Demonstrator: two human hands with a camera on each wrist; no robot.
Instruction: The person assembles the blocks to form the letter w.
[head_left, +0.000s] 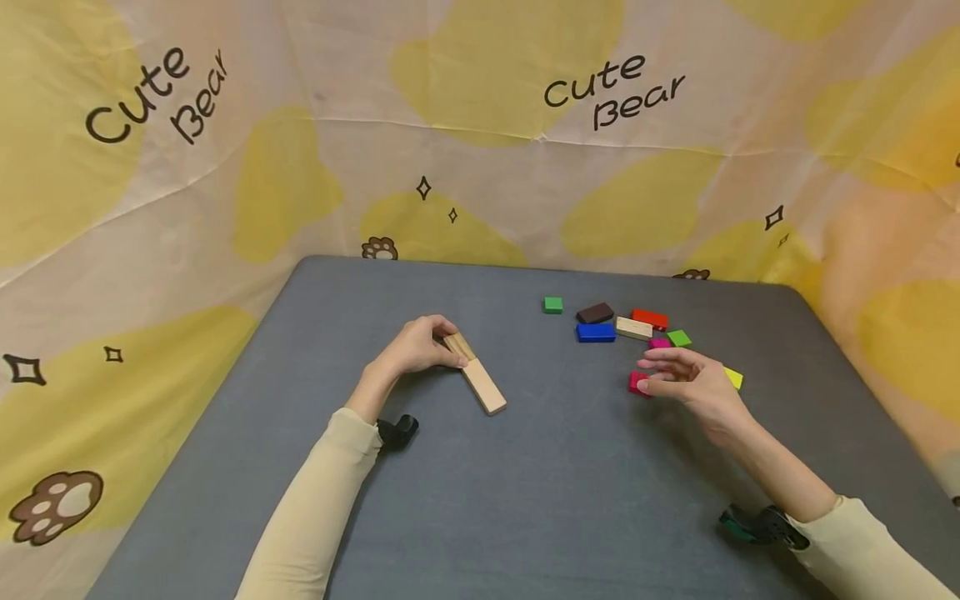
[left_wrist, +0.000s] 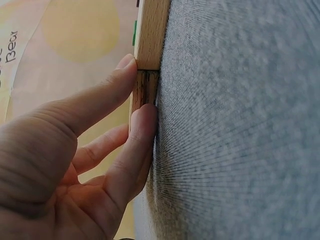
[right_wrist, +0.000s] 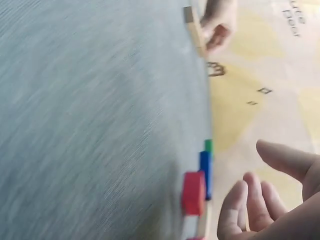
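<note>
The left hand pinches one dark-seamed wooden piece, which touches one pale flat wooden block on the grey table. The right hand, fingers relaxed, holds nothing near nine visible coloured blocks.

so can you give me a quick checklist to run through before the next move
1. Left hand steadying the far wooden piece: ok, thumb and fingers pinch it near the seam.
2. Near wooden block lined up with it: ok, they lie end to end in the left wrist view.
3. Right hand free: ok, thumb and fingers are apart with nothing between them.
4. Red block below the right thumb gripped: not ok, it lies on the table.
5. Yellow block whole shape visible: cannot tell, the right hand covers part.
</note>
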